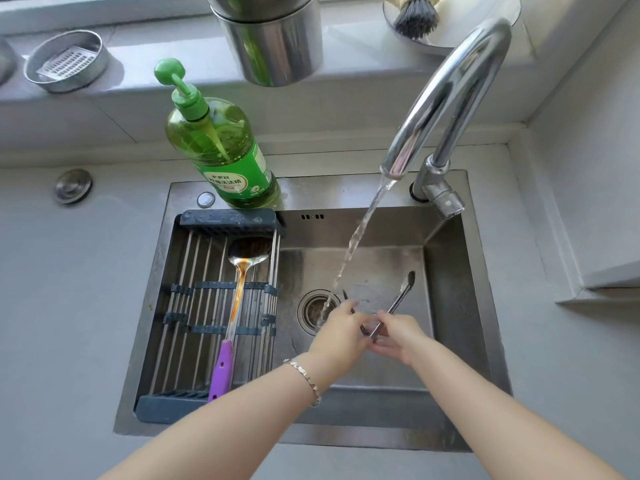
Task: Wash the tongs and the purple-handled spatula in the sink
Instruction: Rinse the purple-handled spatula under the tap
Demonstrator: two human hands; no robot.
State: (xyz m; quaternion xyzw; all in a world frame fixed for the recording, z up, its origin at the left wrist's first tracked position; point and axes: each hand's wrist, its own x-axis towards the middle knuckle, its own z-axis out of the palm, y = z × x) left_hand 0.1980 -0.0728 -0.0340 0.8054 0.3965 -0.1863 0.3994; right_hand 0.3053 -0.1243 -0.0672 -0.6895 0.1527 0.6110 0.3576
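Grey countertop (pixel 69 306) is set with a steel sink (pixel 450 271), over whose drain (pixel 313 308) the tongs (pixel 400 299) are gripped in the curled fingers of the left hand (pixel 341 332) and the right hand (pixel 398 339), beside the tap's running water (pixel 356 237), while the purple-handled spatula (pixel 239 292) is laid on the drying rack (pixel 194 306) at the sink's left.

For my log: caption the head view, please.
Over the sink, the left hand and right hand hold the tongs at the faucet stream; the stained purple-handled spatula lies on the rack.
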